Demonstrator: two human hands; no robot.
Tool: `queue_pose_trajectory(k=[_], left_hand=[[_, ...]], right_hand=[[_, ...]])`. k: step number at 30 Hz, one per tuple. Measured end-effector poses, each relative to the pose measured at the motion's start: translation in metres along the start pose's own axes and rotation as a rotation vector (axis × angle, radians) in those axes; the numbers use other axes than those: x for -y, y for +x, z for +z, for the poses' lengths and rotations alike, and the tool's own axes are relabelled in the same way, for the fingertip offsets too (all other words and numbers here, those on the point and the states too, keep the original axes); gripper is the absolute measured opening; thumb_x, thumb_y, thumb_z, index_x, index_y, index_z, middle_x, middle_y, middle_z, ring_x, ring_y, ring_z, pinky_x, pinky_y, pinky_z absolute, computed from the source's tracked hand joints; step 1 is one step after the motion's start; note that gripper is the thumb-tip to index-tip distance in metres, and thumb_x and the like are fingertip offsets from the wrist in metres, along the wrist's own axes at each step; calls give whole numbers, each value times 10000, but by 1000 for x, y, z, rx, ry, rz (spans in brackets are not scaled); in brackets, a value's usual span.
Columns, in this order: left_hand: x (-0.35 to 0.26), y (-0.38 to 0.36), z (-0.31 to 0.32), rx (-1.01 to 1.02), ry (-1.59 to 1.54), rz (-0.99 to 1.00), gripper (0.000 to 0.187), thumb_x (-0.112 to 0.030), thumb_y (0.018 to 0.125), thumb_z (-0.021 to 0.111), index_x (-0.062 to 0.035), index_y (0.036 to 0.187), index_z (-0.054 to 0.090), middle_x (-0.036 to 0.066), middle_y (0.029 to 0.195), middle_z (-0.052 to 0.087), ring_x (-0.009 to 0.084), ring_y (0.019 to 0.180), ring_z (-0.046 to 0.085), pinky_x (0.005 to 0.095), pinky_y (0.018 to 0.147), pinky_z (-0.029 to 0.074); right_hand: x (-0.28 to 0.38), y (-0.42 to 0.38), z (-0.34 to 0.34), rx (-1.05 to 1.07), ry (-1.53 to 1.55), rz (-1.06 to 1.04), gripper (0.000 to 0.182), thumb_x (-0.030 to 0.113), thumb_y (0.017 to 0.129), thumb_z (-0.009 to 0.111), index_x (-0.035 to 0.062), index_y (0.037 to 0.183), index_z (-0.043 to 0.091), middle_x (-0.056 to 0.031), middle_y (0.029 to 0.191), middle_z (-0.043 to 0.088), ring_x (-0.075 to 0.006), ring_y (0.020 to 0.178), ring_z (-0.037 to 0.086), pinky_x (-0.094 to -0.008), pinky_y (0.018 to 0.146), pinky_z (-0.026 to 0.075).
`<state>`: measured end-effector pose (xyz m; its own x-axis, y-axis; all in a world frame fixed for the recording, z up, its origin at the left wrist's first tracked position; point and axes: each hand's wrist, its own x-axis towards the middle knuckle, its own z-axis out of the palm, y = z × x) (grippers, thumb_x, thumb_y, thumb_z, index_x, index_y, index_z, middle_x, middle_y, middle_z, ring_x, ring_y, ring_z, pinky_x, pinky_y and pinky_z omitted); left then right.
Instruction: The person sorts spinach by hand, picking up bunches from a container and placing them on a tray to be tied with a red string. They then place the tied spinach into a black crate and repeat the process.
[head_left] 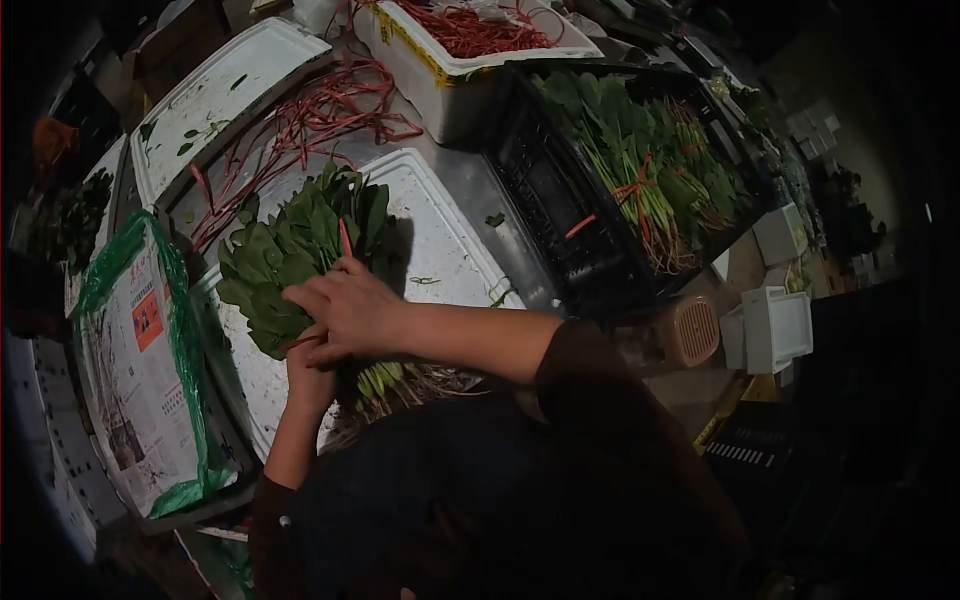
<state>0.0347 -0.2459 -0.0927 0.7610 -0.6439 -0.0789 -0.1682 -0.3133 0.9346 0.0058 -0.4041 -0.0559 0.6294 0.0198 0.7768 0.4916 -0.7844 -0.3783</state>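
A bunch of leafy greens (290,250) lies over a white foam lid (445,225), its pale stems and roots pointing toward my body. My right hand (352,308) is on top of the bunch, fingers bent round a red tie (345,238) whose end sticks up. Beneath it, my left hand (312,378) is against the side of the bunch, its fingers mostly hidden by the right hand and the leaves. Another bit of red tie shows between the two hands.
Red ties (330,115) lie loose behind the bunch. A foam box (425,85) holds more. On the right, a black crate (545,185) contains tied greens (650,165). Newspaper in green plastic (150,360) is at left, below another foam lid (215,100).
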Motion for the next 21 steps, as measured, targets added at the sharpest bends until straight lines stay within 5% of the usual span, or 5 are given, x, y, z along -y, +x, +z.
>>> queue_pose_trajectory(k=[2,5,15,17,21], left_hand=[[-2,-1,-5,-23,-184,-90,226,-171,892,577,32,984,613,106,897,626,175,826,580,290,767,442],[-6,-2,-22,16,-124,-272,267,-219,918,561,27,997,626,70,893,630,142,821,565,279,761,439],[-12,11,-35,238,-363,-358,181,-115,821,645,38,915,663,59,865,654,120,796,586,266,739,454],[-32,7,-33,201,-124,-250,161,-137,828,648,1,905,681,44,837,669,82,772,580,280,685,471],[-6,3,-12,-126,487,528,186,-110,727,638,-83,910,645,94,806,613,298,725,618,365,602,505]], right_hand=[[-10,-10,-11,514,-136,6,445,486,841,553,69,997,537,-94,781,601,-286,721,610,-388,660,458],[-11,-18,-16,715,-7,221,347,406,857,562,78,969,557,-100,793,600,-304,733,607,-422,628,465],[-7,-40,-19,658,197,167,145,196,853,592,96,957,580,-95,831,600,-321,771,588,-406,645,478],[-17,-34,-20,543,258,119,145,141,851,589,84,984,598,-108,894,600,-309,830,589,-382,708,481],[-23,-27,-15,509,460,466,165,30,836,563,33,992,615,-157,972,600,-309,910,591,-365,790,475]])
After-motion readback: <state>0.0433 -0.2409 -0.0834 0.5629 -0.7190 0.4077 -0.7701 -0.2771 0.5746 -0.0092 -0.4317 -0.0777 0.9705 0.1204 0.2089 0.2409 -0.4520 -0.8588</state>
